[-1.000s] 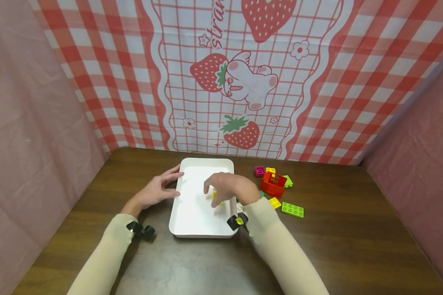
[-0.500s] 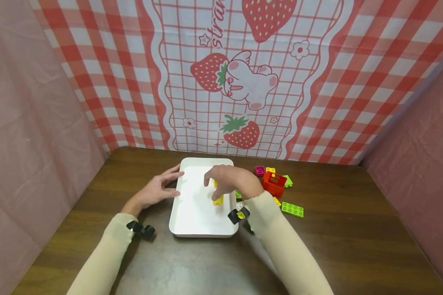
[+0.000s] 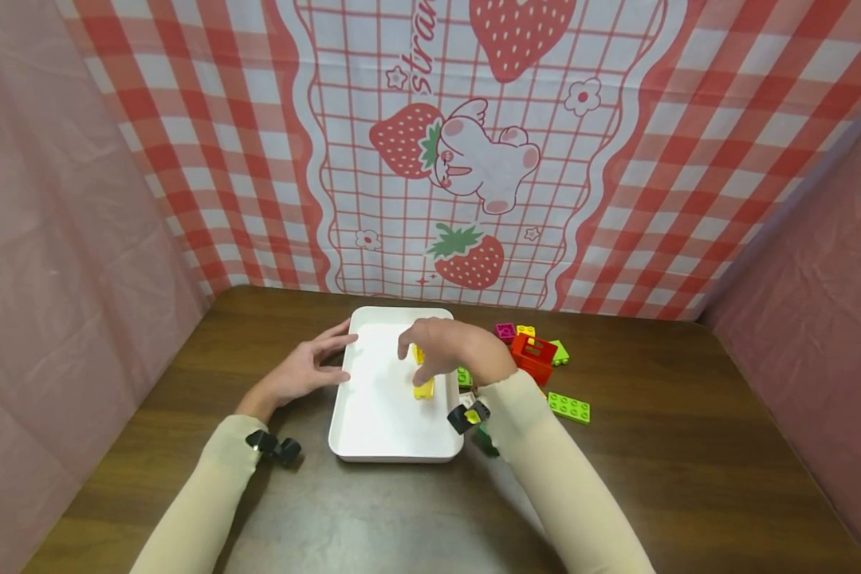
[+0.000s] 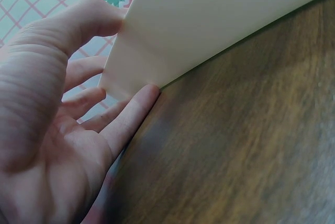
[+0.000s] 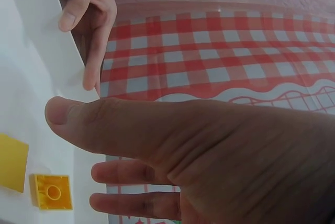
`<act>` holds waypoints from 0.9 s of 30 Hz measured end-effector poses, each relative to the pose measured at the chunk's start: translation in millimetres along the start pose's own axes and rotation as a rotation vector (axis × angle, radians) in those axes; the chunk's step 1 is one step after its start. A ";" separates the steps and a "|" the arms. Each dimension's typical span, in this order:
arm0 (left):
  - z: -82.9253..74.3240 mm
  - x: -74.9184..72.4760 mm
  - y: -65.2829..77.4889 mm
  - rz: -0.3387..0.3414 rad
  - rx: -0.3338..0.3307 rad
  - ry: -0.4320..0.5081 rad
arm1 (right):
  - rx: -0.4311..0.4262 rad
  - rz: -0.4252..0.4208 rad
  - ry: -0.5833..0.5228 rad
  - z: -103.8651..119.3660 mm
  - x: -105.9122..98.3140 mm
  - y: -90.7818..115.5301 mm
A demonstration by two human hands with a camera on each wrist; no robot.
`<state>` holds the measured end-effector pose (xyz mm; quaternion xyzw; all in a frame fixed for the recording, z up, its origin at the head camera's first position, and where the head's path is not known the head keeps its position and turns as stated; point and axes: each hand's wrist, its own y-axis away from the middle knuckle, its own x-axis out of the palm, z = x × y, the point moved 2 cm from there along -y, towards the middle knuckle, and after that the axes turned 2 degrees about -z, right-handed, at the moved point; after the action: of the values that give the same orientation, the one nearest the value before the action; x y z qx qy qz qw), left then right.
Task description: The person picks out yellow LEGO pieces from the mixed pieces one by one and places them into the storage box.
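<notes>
Head view: right hand (image 3: 443,349) empty, fingers parted; rightward, red block (image 3: 533,359), newly bared lime brick (image 3: 463,377); left hand (image 3: 304,369) straight-fingered, touching tray (image 3: 383,428).

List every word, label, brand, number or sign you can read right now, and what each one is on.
"stra": red lettering running sideways up the strawberry cloth; the rest is cut off at the head view's top edge.
No text readable on the white tray, the yellow blocks in it or the red piece beside it; any marking there is too small to read.
</notes>
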<state>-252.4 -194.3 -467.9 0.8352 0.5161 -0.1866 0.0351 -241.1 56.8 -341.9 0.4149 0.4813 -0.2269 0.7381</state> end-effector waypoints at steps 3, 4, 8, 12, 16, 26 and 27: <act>0.3 0.2 -0.1 0.000 0.002 -0.005 | -0.007 -0.015 -0.007 -1.6 -0.7 2.7; 0.4 0.1 -0.1 -0.001 0.003 -0.006 | -0.010 -0.018 -0.005 -2.0 -1.1 3.8; 0.2 0.1 0.1 -0.002 0.005 -0.012 | -0.020 -0.029 0.013 -3.5 -1.5 7.3; 0.4 -0.2 0.4 -0.003 -0.003 -0.014 | -0.021 -0.036 0.020 -4.8 -0.2 11.1; 0.0 -0.4 0.5 -0.002 -0.004 -0.022 | -0.026 -0.044 0.021 -6.4 0.6 15.0; -0.9 0.0 0.2 0.005 -0.002 -0.019 | -0.023 -0.052 0.030 -11.9 4.5 20.9; -0.9 0.0 0.2 0.007 0.001 -0.017 | -0.018 -0.051 0.023 -12.4 5.7 21.8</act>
<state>-251.9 -194.2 -467.1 0.8354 0.5128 -0.1939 0.0399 -229.1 79.6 -340.8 0.3983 0.5023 -0.2364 0.7302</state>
